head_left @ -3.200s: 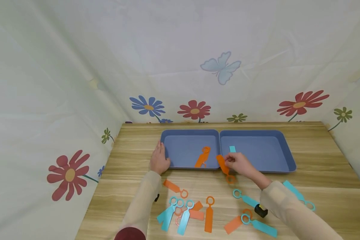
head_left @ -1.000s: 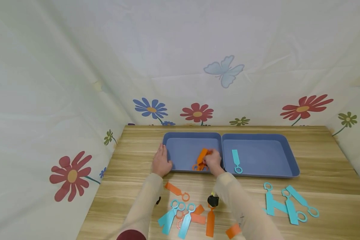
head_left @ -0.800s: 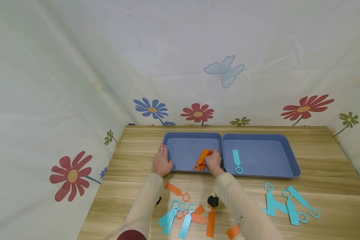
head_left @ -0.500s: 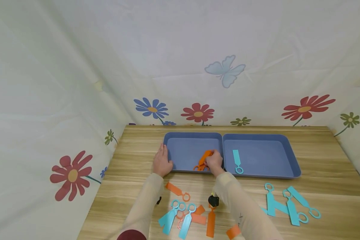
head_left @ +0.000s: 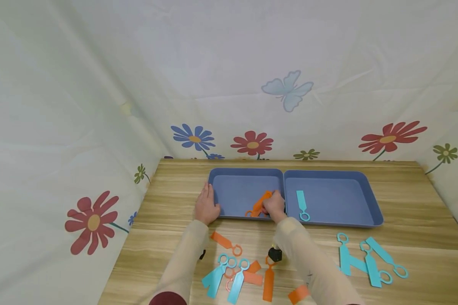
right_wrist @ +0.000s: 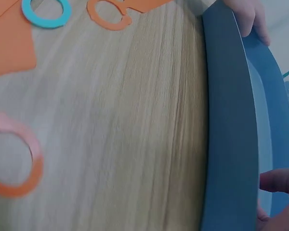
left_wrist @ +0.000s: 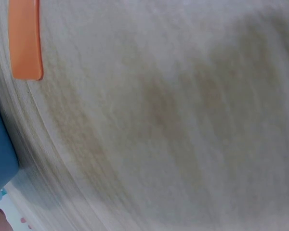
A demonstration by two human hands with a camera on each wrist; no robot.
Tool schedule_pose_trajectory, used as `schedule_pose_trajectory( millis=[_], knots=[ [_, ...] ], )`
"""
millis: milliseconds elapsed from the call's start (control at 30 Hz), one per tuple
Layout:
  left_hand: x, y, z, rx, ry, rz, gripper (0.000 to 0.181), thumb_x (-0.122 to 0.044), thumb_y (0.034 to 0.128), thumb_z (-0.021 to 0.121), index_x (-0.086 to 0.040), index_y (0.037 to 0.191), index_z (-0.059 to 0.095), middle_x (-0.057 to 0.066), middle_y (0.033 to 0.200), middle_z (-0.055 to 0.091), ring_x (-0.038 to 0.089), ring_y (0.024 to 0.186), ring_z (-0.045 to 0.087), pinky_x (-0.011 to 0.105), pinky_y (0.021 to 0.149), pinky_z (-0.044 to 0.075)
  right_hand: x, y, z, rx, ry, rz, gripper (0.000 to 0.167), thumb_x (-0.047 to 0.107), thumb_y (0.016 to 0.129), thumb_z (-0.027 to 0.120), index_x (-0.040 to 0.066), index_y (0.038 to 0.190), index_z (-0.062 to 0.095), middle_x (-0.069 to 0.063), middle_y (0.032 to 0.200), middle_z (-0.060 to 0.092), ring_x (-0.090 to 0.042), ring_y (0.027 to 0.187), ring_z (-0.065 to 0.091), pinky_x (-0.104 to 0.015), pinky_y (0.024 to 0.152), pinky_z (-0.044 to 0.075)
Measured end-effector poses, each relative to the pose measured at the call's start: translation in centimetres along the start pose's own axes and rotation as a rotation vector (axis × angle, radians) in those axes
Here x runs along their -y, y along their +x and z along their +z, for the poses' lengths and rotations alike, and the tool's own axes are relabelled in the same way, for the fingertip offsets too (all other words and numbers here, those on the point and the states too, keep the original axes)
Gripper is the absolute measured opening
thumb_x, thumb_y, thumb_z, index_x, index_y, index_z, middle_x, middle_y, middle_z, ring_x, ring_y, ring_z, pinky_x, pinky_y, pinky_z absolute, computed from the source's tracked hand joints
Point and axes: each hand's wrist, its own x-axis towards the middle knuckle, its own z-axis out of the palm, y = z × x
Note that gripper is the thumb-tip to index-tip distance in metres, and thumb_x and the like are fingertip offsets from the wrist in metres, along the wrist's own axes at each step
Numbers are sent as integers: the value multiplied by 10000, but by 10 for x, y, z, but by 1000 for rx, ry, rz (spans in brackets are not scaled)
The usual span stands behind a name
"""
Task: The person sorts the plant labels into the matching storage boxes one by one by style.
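My left hand (head_left: 207,206) rests with straight fingers along the left wall of the left blue tray (head_left: 230,188). My right hand (head_left: 275,205) is inside that tray at its right front corner, beside overlapping orange ring tags (head_left: 258,206); its fingers look loosely bent next to them. In the right wrist view, the thumb (right_wrist: 279,180) stands apart from a finger, and no tag shows between them. My left hand (right_wrist: 245,14) also appears there, at the tray's far end. A turquoise ring tag (head_left: 301,203) lies in the right blue tray (head_left: 336,199).
On the wooden table before the trays lie an orange tag (head_left: 222,240), several mixed turquoise tags (head_left: 235,286) and orange tags, and another orange tag (head_left: 268,284). More turquoise tags (head_left: 372,269) lie to the right. A flowered white curtain (head_left: 229,84) stands behind.
My right hand carried an orange tag from near the tray divider into the left tray, laid it on the others, then shifted slightly right off it. Left hand stays put.
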Motion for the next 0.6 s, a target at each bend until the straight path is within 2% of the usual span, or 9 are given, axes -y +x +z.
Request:
schedule_pose_trajectory(
  millis=[33, 133, 200, 267, 333, 400, 500, 567, 600],
  knots=[
    [0, 0, 0, 0, 0, 1, 721, -173, 741, 472, 49, 1378, 218, 183, 1461, 168, 294, 1336, 212, 387, 1079, 239, 0, 0, -1, 0, -33, -26, 654, -42, 730, 493, -17, 1351, 289, -277, 1048, 570, -185, 412, 544, -276, 409, 479],
    [2, 1, 2, -2, 5, 3, 723, -179, 740, 470, 49, 1378, 218, 182, 1462, 167, 293, 1337, 211, 385, 1080, 237, 3, 3, -3, -7, -178, -130, 569, 11, 746, 501, -25, 1300, 377, -241, 995, 602, -206, 543, 593, -281, 462, 485],
    [2, 1, 3, -8, 6, 6, 723, -180, 739, 474, 52, 1376, 223, 185, 1460, 171, 295, 1336, 211, 385, 1079, 237, 6, 4, -5, -4, -243, -187, 540, 43, 759, 503, -8, 1289, 411, -213, 1027, 604, -235, 623, 606, -290, 510, 491],
    [2, 1, 3, -10, 7, 6, 723, -179, 739, 479, 53, 1375, 225, 185, 1459, 173, 295, 1335, 213, 383, 1079, 236, 9, 6, -6, 7, -283, -232, 502, 75, 772, 509, 10, 1266, 449, -184, 1002, 612, -228, 649, 592, -299, 558, 481],
    [1, 1, 2, -13, 3, 8, 723, -175, 738, 486, 57, 1372, 229, 188, 1457, 177, 298, 1334, 215, 385, 1078, 238, 11, 5, -8, 31, -280, -267, 485, 85, 782, 513, 24, 1260, 459, -172, 1010, 608, -208, 567, 563, -308, 566, 479],
    [0, 1, 2, -9, -1, 5, 725, -175, 740, 489, 53, 1375, 225, 182, 1461, 171, 295, 1336, 212, 382, 1080, 236, 5, 10, -6, 45, -287, -372, 459, 128, 804, 529, 24, 1248, 470, -173, 1004, 603, -197, 556, 554, -300, 621, 478],
    [0, 1, 1, -5, -4, 5, 728, -179, 742, 492, 53, 1376, 221, 180, 1464, 162, 296, 1337, 207, 384, 1080, 235, 4, 4, -9, 92, -303, -496, 457, 147, 827, 539, -9, 1249, 460, -199, 1150, 548, -255, 809, 606, -364, 817, 472],
    [0, 1, 2, -3, 0, 5, 726, -182, 746, 490, 53, 1377, 219, 177, 1466, 157, 293, 1339, 204, 381, 1081, 233, 4, -3, -12, 130, -323, -574, 473, 165, 844, 535, -35, 1261, 438, -220, 1228, 493, -308, 1051, 530, -419, 944, 399],
    [0, 1, 2, -3, 4, 6, 726, -184, 745, 490, 54, 1376, 220, 178, 1465, 157, 293, 1338, 205, 379, 1081, 234, 10, -13, -15, 156, -343, -574, 475, 138, 844, 528, -52, 1268, 426, -232, 1262, 461, -356, 1126, 470, -467, 986, 349]
  ],
)
